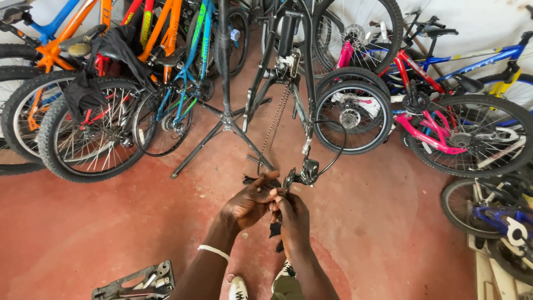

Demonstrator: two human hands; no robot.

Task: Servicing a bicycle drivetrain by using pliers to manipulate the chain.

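Both my hands meet low in the middle of the view, under a black bicycle frame (288, 72) clamped in a repair stand (225, 119). My left hand (251, 201) pinches a small metal part next to the rear derailleur (307, 171), which dangles from the frame on a black cable (333, 150). My right hand (292, 219) is closed around a dark tool or rag (276, 230); which one I cannot tell. The loose chain (276, 119) hangs down just above my fingers.
Orange, green and blue bicycles (111, 111) crowd the left. Pink, red and blue bicycles (444, 116) stand at the right, another wheel (477, 205) lower right. A tray of metal tools (139, 283) lies on the red floor (388, 222) at lower left. My shoes (239, 289) show below.
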